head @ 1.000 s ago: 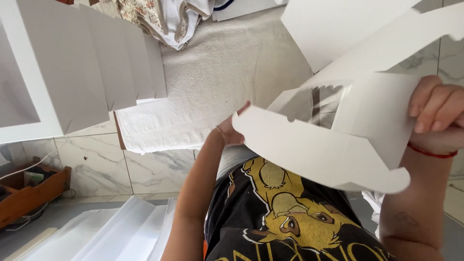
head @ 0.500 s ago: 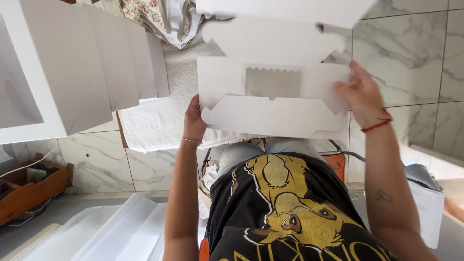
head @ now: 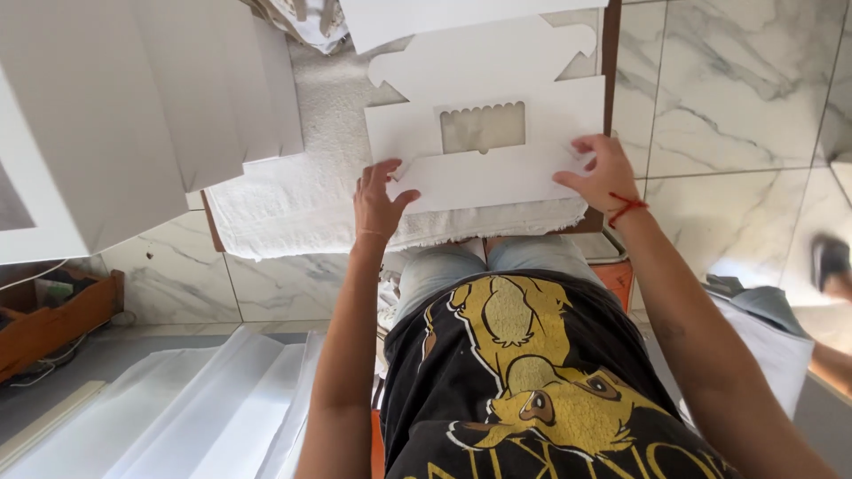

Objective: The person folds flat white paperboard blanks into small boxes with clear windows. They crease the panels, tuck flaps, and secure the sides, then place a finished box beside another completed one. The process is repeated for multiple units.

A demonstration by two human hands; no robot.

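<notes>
Both grips rest flat on the unfolded white cardboard box blank [head: 486, 133], left hand [head: 377, 202] and right hand [head: 603, 170] pressing its near flap against the white towel [head: 293, 200], where uneven pressure could crease the scalloped window panel crookedly.

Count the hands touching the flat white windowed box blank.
2. Left hand presses the lower-left edge of the box blank; right hand presses its lower-right edge. No other hands are in view.

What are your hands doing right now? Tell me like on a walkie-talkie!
Left hand and right hand pressing flat white box blank, fingers open. Blank lies on white towel. Nothing blocking.
</notes>
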